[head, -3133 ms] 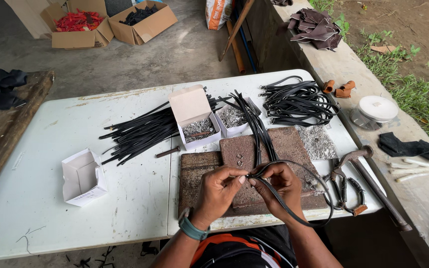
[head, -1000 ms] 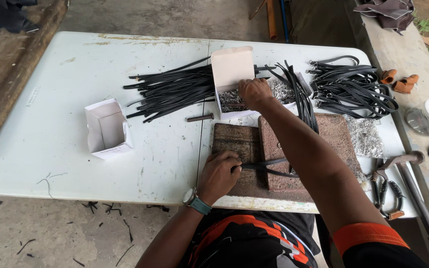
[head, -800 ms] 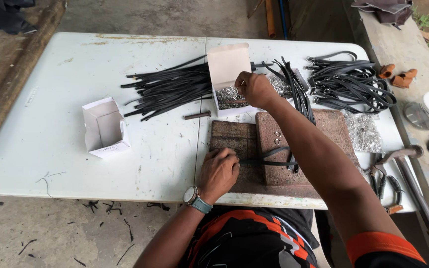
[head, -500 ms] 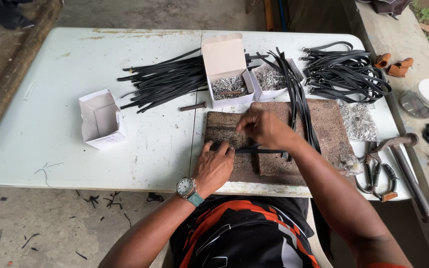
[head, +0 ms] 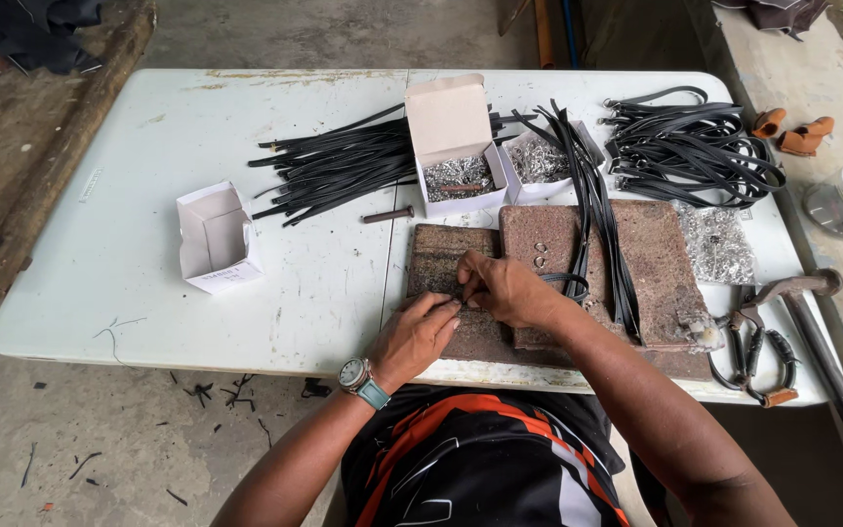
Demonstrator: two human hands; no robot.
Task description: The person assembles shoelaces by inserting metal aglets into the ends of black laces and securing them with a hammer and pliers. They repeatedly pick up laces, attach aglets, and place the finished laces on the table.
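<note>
My left hand (head: 420, 330) and my right hand (head: 501, 289) meet over the left brown stone slab (head: 441, 254) near the table's front edge. Both pinch the end of a thin black strap (head: 566, 283) that loops away to the right over the second slab (head: 656, 263). Whatever small piece sits between my fingertips is hidden. Two small metal rings (head: 541, 256) lie on the slab just beyond my right hand. An open white box of small metal parts (head: 459, 178) stands behind the slabs.
A pile of straight black strips (head: 334, 166) lies mid-table; looped black straps (head: 690, 151) lie far right. An empty white box (head: 213, 237) stands at left. Pliers (head: 758, 356) and a hammer (head: 812, 322) rest at the right edge. A small punch (head: 388, 213) lies near the box.
My right hand reached back to the box of metal parts, then returned to the slab. It now meets my left hand on the strap end. The view has tilted slightly.
</note>
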